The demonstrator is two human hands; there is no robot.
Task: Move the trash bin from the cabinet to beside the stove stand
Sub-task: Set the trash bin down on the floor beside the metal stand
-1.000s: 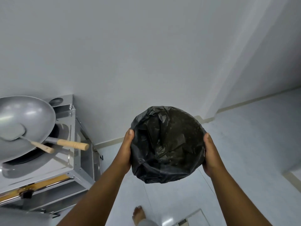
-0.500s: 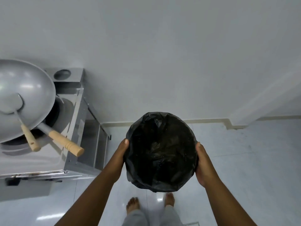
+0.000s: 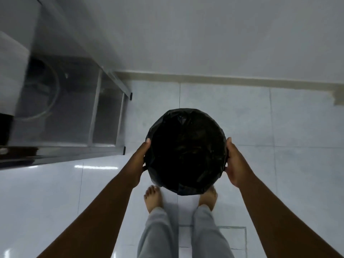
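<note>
Head view, looking straight down. Bin [image 3: 187,151], round, lined w/ a black bag, sits mid-frame, seen from above so only its dark inside shows. Left hand [image 3: 140,161] presses its left side, right hand [image 3: 235,164] its right side; each grip is closed on the bin wall, palms facing in, thumbs near the rim. Two-sided hold likely keeps it level and stops the loose bag slipping.

Stand [image 3: 104,116], steel, w/ an open lower shelf, fills the upper left; its two black feet rest on the floor [image 3: 279,118]. Bin is to the right of it, near but apart, w/ a strip of pale tile between them. Can't tell if the bin base touches the floor yet: it is hidden under the rim.

Bare feet [image 3: 152,198] in grey trousers stand just behind the bin, toes partly under its edge, so the person is bent over it. Wall [image 3: 204,34] and skirting run across the top.

Judgement: the bin is about at its target spot beside the stand; what's left is to set it down and let go, w/o knocking the stand's leg.
</note>
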